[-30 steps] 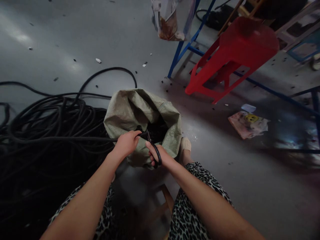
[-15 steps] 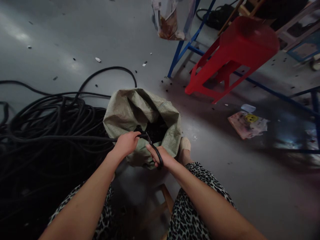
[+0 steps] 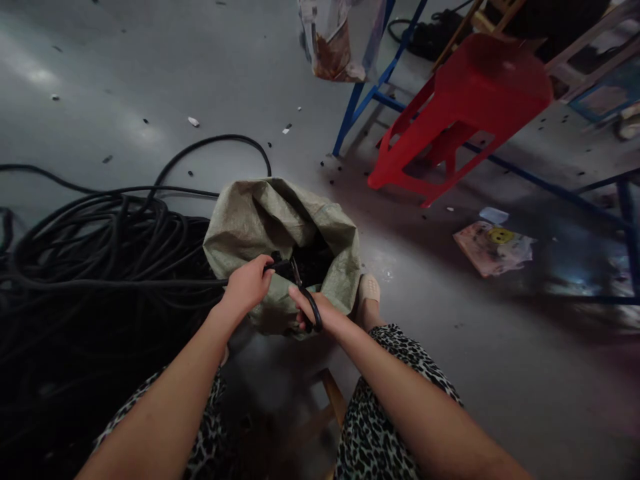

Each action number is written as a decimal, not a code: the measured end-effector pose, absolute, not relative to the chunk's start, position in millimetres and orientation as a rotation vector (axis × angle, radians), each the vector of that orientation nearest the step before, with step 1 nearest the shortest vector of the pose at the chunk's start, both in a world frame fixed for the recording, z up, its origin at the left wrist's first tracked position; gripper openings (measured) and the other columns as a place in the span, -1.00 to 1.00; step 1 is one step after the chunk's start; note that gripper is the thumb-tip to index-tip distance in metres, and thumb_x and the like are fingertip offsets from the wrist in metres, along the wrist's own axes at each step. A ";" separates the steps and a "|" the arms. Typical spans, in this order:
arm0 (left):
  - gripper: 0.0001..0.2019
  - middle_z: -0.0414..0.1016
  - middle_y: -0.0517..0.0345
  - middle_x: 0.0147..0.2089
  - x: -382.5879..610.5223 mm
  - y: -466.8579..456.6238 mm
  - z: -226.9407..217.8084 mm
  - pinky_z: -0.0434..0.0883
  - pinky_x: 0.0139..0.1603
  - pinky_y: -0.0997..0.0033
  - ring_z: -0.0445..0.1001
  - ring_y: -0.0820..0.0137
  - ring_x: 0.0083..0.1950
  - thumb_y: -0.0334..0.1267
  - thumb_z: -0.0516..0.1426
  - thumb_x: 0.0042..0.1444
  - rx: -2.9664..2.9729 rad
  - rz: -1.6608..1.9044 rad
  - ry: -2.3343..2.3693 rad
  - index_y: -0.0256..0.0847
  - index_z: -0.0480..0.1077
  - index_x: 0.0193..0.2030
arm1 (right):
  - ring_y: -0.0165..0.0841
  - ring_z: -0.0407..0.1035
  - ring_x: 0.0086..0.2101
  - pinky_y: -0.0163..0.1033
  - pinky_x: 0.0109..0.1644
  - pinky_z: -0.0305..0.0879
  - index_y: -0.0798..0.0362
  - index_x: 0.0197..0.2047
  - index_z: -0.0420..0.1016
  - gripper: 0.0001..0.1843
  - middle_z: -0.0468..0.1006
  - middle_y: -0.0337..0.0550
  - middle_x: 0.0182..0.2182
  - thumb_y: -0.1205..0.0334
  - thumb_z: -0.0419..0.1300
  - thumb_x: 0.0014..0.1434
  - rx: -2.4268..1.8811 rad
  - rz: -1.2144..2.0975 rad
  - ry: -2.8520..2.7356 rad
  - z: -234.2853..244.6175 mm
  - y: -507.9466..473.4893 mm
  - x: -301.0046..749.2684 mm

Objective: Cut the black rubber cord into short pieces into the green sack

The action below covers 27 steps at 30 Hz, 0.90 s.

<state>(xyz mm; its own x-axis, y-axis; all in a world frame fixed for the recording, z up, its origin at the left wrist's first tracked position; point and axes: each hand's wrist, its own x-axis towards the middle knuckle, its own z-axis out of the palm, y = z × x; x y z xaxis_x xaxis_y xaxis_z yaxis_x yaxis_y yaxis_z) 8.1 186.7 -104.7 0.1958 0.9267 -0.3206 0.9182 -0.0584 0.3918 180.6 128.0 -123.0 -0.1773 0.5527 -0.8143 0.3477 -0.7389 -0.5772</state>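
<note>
My left hand (image 3: 247, 285) is closed around a long black rubber cord (image 3: 175, 284); whether it is hollow I cannot tell. The cord's front end sticks out past my fingers over the mouth of a grey-green woven sack (image 3: 235, 223). In my right hand (image 3: 327, 310) are scissors with black loop handles (image 3: 315, 308). Their blades point up and away, close to the cord's end; how far they are parted is too dark to tell. Dark pieces (image 3: 311, 265) lie inside the sack. A tangled heap of the same cord (image 3: 115, 233) fills the floor at left.
A red plastic stool (image 3: 480, 100) stands at upper right beside a blue metal frame (image 3: 355, 107). A plastic bag (image 3: 340, 47) hangs there. A printed plastic packet (image 3: 493, 247) and small black bits lie on the grey floor. Part of a wooden seat (image 3: 333, 393) shows between my legs.
The scissor blades stand a little more upright and my left hand has shifted slightly upward. More black cord shows ahead of my left fingers. The view has drifted slightly.
</note>
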 end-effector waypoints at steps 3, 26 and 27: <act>-0.70 0.55 0.04 -0.05 8.3 186.8 -103.8 0.39 -0.05 0.33 0.50 0.25 -0.03 -0.23 0.00 0.19 1.963 0.015 1.723 -0.18 0.36 0.03 | -0.40 0.33 -0.64 -0.35 -0.54 0.21 0.11 -0.56 0.39 -0.31 0.40 -0.15 -0.69 -0.35 -0.08 0.17 -1.926 1.963 -1.306 -122.0 128.9 178.3; -0.70 0.55 0.08 -0.04 4.1 181.0 -101.6 0.38 -0.07 0.32 0.50 0.24 -0.06 -0.27 -0.02 0.19 1.999 -0.001 1.630 -0.18 0.38 0.02 | -0.47 0.30 -0.63 -0.43 -0.57 0.18 0.17 -0.56 0.37 -0.33 0.39 -0.15 -0.66 -0.28 -0.05 0.22 -1.821 2.006 -1.280 -119.6 133.0 167.1; -0.70 0.55 0.07 -0.04 3.9 181.0 -102.1 0.38 -0.07 0.32 0.50 0.23 -0.06 -0.26 -0.02 0.19 1.999 0.005 1.636 -0.18 0.38 0.02 | -0.47 0.31 -0.62 -0.43 -0.56 0.18 0.17 -0.55 0.37 -0.33 0.39 -0.15 -0.65 -0.27 -0.05 0.23 -1.817 2.008 -1.282 -118.8 133.2 167.1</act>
<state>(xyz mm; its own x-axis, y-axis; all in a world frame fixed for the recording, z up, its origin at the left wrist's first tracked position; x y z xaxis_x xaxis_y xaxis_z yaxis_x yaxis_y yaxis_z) 3.9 181.0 -102.1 0.2588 0.9067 -0.3329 0.9048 -0.1068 0.4123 167.1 133.2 -118.8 -0.2575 0.6133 -0.7467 0.4193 -0.6253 -0.6582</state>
